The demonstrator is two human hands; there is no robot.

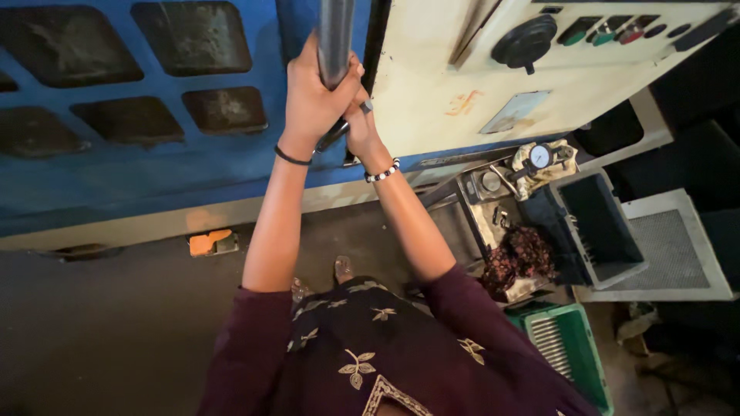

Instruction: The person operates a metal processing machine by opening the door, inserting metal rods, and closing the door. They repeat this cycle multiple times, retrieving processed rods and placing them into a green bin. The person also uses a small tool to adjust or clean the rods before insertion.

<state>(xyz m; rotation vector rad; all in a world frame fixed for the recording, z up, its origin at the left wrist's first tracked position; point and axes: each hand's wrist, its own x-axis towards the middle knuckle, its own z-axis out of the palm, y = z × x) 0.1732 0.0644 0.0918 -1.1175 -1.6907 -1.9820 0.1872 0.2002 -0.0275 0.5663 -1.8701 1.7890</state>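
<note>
My left hand is wrapped around a thick grey metal lever that rises out of the top of the view, in front of a blue machine body. My right hand sits just behind and below it, closed on a thinner dark part of the same lever. A black band is on my left wrist, a black-and-white beaded bracelet on my right. Both arms reach forward from dark maroon sleeves.
A cream control panel with a black knob and coloured buttons is at the right. Below it stand a metal tray with a dial gauge, a dark bin, a patterned cloth and a green crate. An orange pedal lies on the floor.
</note>
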